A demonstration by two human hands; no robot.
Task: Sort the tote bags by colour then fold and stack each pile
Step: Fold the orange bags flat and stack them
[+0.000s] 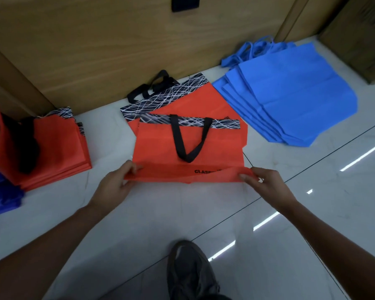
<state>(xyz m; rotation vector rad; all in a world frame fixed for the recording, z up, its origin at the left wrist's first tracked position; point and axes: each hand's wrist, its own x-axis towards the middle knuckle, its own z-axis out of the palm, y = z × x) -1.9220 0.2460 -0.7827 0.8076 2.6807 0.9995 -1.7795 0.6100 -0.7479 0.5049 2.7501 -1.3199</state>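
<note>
Head camera catches the orange tote bag (160,148) flat on the floor (139,213) between the hands, its near edge raised: the left hand (115,182) pinches one corner, the right hand (262,185) pinches the other. Black print (204,171) between them reads "CLASS" before the fold hides the rest. The folded orange stack (59,148) sits left of the left hand and the light blue pile (290,94) beyond the right hand, with glossy tile running from both hands back to a grey shoe (188,267).

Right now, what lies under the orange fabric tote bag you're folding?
Under the orange fabric tote bag, a second orange tote lies askew, its black-and-white patterned band and black handles poking out toward the wall. Whether more lie beneath is hidden.
</note>
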